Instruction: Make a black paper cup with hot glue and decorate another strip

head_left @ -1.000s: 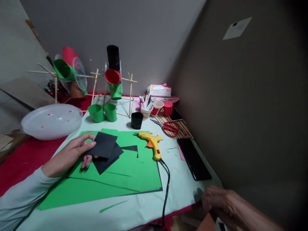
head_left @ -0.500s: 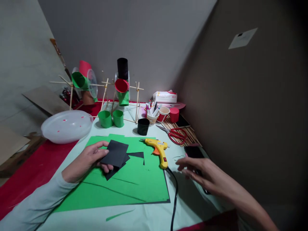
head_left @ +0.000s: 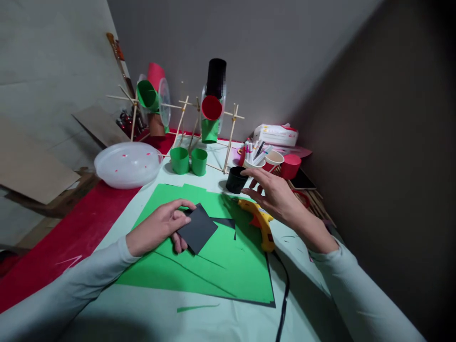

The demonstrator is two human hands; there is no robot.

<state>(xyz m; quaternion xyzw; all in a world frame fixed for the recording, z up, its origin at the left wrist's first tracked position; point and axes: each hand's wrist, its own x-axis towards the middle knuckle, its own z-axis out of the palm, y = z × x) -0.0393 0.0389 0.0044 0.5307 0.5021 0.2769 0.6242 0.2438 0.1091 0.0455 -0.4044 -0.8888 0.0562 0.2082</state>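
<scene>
My left hand (head_left: 162, 227) pinches a black square (head_left: 198, 229) by its left corner, thumb on top and fingers beneath, holding it just above the green sheet (head_left: 213, 266). My right hand (head_left: 272, 192) hovers with fingers spread and empty, above the nose of the glue gun (head_left: 262, 224), its fingertips near the black cup (head_left: 235, 180).

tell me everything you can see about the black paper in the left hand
The black paper is a thin, matte, roughly square sheet, uncreased and turned corner-on like a diamond. It sits over the green sheet; whether it rests on it or is lifted is unclear. The left hand holds its left edge between thumb and fingers. A smaller black scrap lies just right of it. The right hand is clear of it.
</scene>
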